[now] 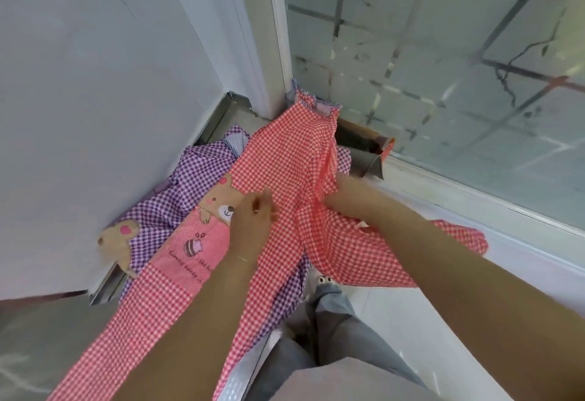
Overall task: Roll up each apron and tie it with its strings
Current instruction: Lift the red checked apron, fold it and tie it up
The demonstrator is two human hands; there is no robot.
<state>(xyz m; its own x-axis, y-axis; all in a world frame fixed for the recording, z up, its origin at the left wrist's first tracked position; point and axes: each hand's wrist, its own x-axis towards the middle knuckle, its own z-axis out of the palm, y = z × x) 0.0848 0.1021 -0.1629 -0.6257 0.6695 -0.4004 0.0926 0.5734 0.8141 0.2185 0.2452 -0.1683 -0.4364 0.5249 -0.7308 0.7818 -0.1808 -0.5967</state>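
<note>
The work surface is a narrow metal counter [235,109] with a raised shiny rim, set in a corner of the room. A plain white wall [95,84] closes it from 9 to 11 o'clock, and a frosted glass window [443,68] with a branch pattern stands from 12 to 3 o'clock, above a white sill [474,210]. At 1 o'clock, against the glass, lies a small open cardboard box [364,144].

A red checked apron [285,153] is spread along the counter from 12 o'clock down to 7 o'clock, with a bear picture and a pink pocket [196,248] near the centre. It lies on top of a purple checked apron [190,172], which shows at 9 to 10 o'clock and has its own bear patch.

The left hand [253,217] is at the centre, palm down, and its fingertips pinch the red cloth just beside the bear. The right hand [345,198] is at about 2 o'clock from it, with fingers curled into a gathered fold of the same apron, part of which hangs over the sill at 3 o'clock. Both forearms are bare. At 6 o'clock, grey trousers [332,321] of the person are seen.
</note>
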